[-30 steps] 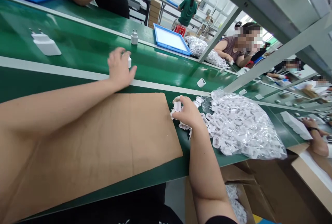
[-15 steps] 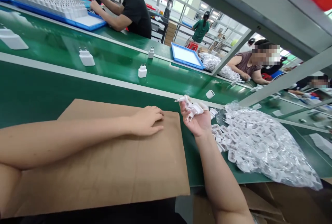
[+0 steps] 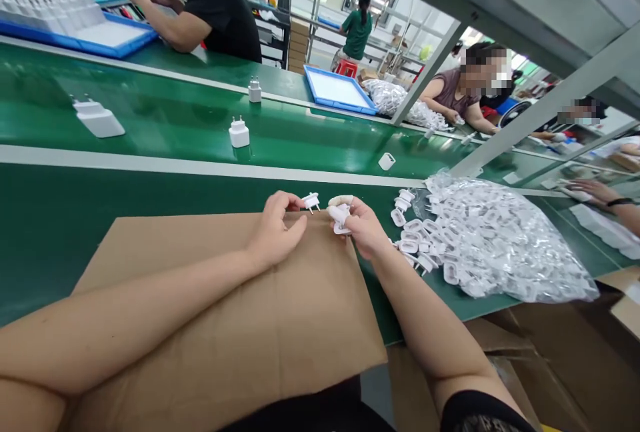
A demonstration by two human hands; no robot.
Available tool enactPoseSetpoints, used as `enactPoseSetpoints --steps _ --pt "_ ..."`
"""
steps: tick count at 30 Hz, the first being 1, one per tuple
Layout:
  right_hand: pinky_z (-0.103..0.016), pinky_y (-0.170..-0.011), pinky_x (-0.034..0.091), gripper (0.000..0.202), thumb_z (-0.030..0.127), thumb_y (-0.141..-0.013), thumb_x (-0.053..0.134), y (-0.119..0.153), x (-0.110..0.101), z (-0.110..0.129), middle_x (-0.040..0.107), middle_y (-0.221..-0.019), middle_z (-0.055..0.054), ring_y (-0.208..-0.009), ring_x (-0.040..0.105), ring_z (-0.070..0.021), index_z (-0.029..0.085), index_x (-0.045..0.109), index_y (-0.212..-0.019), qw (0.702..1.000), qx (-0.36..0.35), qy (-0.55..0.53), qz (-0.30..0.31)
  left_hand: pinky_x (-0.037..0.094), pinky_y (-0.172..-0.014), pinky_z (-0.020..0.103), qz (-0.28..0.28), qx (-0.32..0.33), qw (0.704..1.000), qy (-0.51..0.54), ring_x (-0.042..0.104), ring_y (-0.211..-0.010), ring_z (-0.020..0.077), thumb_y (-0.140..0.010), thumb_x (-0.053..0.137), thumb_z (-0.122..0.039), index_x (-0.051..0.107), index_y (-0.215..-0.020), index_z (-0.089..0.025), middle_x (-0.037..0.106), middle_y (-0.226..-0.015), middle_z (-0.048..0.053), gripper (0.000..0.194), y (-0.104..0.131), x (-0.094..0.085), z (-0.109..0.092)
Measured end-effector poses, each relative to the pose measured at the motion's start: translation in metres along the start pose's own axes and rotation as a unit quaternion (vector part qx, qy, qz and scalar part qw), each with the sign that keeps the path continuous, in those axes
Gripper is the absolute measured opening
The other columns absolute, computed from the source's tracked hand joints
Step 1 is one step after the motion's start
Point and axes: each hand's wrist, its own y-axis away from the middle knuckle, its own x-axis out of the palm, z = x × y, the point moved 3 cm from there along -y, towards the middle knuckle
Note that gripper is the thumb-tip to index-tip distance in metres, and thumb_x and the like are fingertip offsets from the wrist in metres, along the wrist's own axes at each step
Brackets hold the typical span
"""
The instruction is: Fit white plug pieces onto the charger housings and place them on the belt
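Note:
My left hand hovers over the far edge of the brown cardboard sheet, thumb and fingers apart. Right at its fingertips is a white plug piece with two metal pins pointing down; whether the fingertips touch it I cannot tell. My right hand, a white cover on one fingertip, is closed around one or more white plug pieces just beyond the cardboard's far right corner. Loose white plug pieces spill beside the clear plastic bag full of them.
Beyond a pale rail, a green conveyor belt carries white chargers. Across it stand a blue-rimmed tray and another tray filled with white chargers. Several people sit or stand around. A slanted metal post rises on the right.
My right hand has turned over and moved left and down, near my left hand. A plug piece now shows at my left fingertips. The view has shifted, and belt chargers appear displaced.

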Motion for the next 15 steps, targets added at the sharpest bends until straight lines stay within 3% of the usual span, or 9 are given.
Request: enactPoseSetpoints --steps 3,6,10,13,15 --pt "-0.026 -0.058 0.042 0.018 0.037 -0.079 0.073 0.0 -0.008 0.003 0.057 -0.078 0.001 -0.066 0.052 -0.0138 0.022 0.069 -0.089 0.973 -0.117 0.19 -0.055 0.042 -0.112 0.054 -0.054 0.021 0.994 -0.088 0.051 -0.128 0.0319 -0.088 0.056 -0.024 0.06 -0.118 -0.019 0.06 -0.134 0.014 0.031 -0.004 -0.005 0.003" --pt "-0.029 -0.067 0.043 0.018 0.029 -0.089 0.06 0.0 -0.01 0.006 0.058 -0.095 -0.004 -0.085 0.058 -0.019 0.022 0.074 -0.097 0.882 -0.203 0.415 -0.097 0.038 -0.118 0.055 -0.02 -0.027 0.993 -0.115 0.046 -0.138 0.0326 -0.088 0.053 -0.018 0.057 -0.126 -0.019 0.058 -0.144 0.014 0.038 -0.007 -0.004 0.01" --pt "-0.028 -0.064 0.038 0.029 0.021 -0.094 0.056 -0.003 -0.001 0.008 0.06 -0.111 -0.009 -0.096 0.059 -0.0221 0.023 0.074 -0.117 0.781 -0.186 0.584 -0.12 0.036 -0.12 0.055 0.054 -0.05 0.988 -0.134 0.047 -0.142 0.0323 -0.09 0.05 -0.017 0.052 -0.14 -0.016 0.058 -0.148 0.015 0.05 -0.01 0.0 0.014" --pt "-0.028 -0.064 0.037 0.034 0.018 -0.097 0.054 -0.005 0.011 0.009 0.062 -0.119 -0.01 -0.102 0.059 -0.0229 0.025 0.07 -0.126 0.736 -0.175 0.646 -0.106 0.029 -0.126 0.056 0.128 -0.009 0.981 -0.147 0.044 -0.147 0.0314 -0.094 0.047 -0.021 0.045 -0.15 -0.016 0.056 -0.153 0.013 0.056 -0.01 0.006 0.014" --pt "-0.029 -0.063 0.036 0.028 0.025 -0.1 0.055 -0.008 0.017 0.008 0.062 -0.121 -0.011 -0.104 0.059 -0.024 0.024 0.07 -0.123 0.712 -0.166 0.677 -0.089 0.024 -0.128 0.056 0.172 0.02 0.973 -0.154 0.042 -0.15 0.0299 -0.096 0.044 -0.023 0.043 -0.153 -0.016 0.058 -0.153 0.011 0.057 -0.009 0.009 0.013"
